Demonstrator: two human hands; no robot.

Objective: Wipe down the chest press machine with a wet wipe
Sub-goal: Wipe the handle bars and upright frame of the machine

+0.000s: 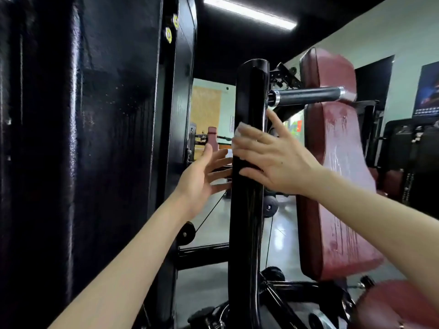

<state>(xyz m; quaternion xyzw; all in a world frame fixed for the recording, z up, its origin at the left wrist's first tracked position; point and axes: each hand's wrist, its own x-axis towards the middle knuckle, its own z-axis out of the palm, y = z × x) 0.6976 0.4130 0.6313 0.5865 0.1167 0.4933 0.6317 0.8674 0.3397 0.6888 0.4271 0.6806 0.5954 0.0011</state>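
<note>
White wet wipe (239, 133) lies flat against the front of the chest press machine's black upright post (247, 222), pressed there by the right hand (273, 160), whose grip is spread with straight fingers. The left hand (202, 176) is just left of the post, grip apart, fingertips at its edge. A red back pad (337, 186) and a handle bar (308, 95) are to the right.

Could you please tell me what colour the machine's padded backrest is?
The backrest is dark red, seen clearly in the head view.
</note>
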